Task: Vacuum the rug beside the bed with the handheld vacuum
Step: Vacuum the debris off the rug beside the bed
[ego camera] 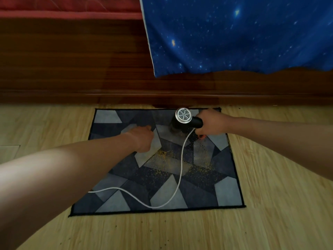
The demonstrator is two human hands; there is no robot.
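The rug [223, 192], grey and dark blue in angular patches, lies in the lower middle of the frame on a pale wood floor [279, 222], its far edge against the dark wooden bed side [90, 69]. Yellow crumbs [167, 156] are scattered across its centre. At the rug's upper right the right hand [210, 123] grips the black vacuum [185, 119], nose down on the rug. A white cord [178, 177] loops over the rug toward the lower left. The left hand [142, 139] rests closed, fist-like, on the rug. A starry blue sheet [234, 33] hangs at upper right.
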